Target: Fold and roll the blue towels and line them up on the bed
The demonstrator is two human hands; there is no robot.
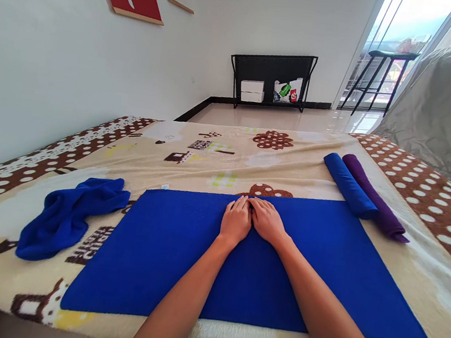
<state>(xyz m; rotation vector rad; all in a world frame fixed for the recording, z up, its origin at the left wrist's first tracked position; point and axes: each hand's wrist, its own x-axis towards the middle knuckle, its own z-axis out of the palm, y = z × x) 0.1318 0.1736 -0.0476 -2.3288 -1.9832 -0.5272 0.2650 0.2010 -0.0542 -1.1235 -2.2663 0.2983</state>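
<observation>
A blue towel point(154, 259) lies spread flat before me, its long side running left to right. Close to the middle of its far edge rests my left hand point(237, 219), palm down with the fingers laid flat. Beside it, my right hand point(268, 218) also lies flat on the cloth, and the two hands touch at the fingertips. Neither hand grips anything that I can see. A small pale tag point(165, 187) shows at the towel's far left edge.
To the left lies a crumpled blue towel point(65, 216). A rolled blue towel point(349, 185) and a rolled purple towel point(375, 197) sit side by side at the right. Everything rests on a patterned blanket point(144, 149). Beyond its far edge stands a black rack point(273, 66).
</observation>
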